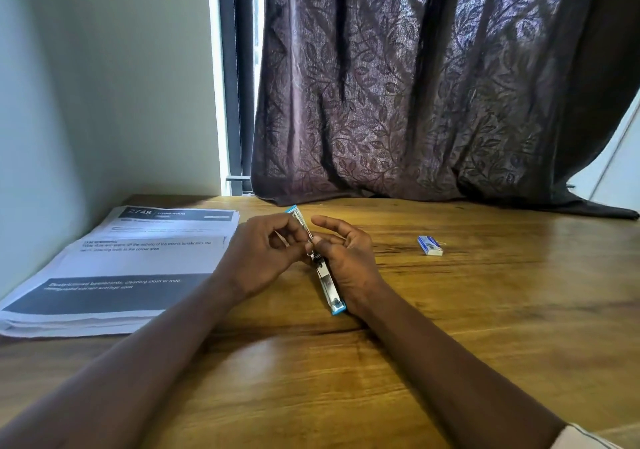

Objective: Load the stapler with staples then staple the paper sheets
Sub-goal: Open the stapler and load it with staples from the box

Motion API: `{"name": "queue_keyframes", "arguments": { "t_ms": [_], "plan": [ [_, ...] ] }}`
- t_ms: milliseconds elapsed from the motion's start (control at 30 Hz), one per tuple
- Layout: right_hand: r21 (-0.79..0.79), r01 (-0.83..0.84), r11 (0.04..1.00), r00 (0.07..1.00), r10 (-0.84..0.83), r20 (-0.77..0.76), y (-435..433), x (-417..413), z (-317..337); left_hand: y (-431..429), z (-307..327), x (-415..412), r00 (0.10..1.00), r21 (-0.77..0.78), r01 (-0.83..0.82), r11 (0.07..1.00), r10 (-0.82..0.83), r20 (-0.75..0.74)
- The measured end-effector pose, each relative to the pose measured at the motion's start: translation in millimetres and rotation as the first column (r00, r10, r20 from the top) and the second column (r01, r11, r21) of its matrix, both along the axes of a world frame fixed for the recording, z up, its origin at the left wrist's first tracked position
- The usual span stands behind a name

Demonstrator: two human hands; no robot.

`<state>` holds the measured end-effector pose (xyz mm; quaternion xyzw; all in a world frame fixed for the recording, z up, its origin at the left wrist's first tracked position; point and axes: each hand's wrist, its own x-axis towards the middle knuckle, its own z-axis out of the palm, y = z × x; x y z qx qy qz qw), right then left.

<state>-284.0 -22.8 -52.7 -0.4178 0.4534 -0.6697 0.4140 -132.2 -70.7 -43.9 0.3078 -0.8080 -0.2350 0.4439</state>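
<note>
While loading is in hand, nothing is stapled yet. Far left: stack of white printed paper sheets lies flat on the brown wooden table, loose, well apart from the work.

Left hand: fingers curled, tips drawn together in a pinch at the middle of the slim blue-and-silver stapler. Whether a staple strip sits between those fingertips I cannot tell; too small.

Stapler lies on the table between my hands, swung open flat, metal channel up, one blue end toward the dark patterned curtain, the other toward me.

Right hand: fingers loose and spread, holding nothing. Thumb presses down on the stapler near the hinge, heel of hand beside its near half.

Further right, small blue-and-white staple box rests alone, near but untouched.

Judgement: loading stage, not finished. Left to do: seat staples, close stapler, bring sheets over, staple.
</note>
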Motion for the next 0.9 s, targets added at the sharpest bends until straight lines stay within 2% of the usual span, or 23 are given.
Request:
{"name": "queue_keyframes", "arguments": {
  "t_ms": [200,300,367,433,500,567,700,900],
  "plan": [
    [0.022,0.007,1.000,0.981,-0.011,0.193,-2,-4,2,1,5,4,0.957,0.243,0.119,0.963,-0.046,-0.285],
    [0.056,0.049,0.997,0.965,-0.062,0.255,-3,-7,4,-4,7,9,0.952,0.284,0.048,0.958,0.042,-0.302],
    [0.071,0.068,0.995,0.953,-0.086,0.292,-3,-8,5,-12,4,12,0.970,0.255,-0.061,0.965,0.117,-0.211],
    [0.078,0.076,0.994,0.944,-0.097,0.317,-3,-9,5,-18,1,15,0.983,0.147,-0.180,0.972,0.183,-0.008],
    [0.086,0.076,0.993,0.938,-0.101,0.333,-5,-10,5,-21,-1,17,0.966,0.084,-0.202,0.976,0.185,0.179],
    [0.089,0.069,0.994,0.933,-0.095,0.346,-5,-10,5,-20,-2,17,0.950,0.092,-0.179,0.980,0.148,0.274],
    [0.108,0.055,0.993,0.937,-0.089,0.339,-5,-11,5,-22,-2,14,0.904,0.045,-0.182,0.982,0.149,0.399],
    [0.095,0.020,0.995,0.926,-0.054,0.373,-2,-11,8,-25,-2,17,0.912,0.060,-0.235,0.970,0.199,0.359]
  ]
}}
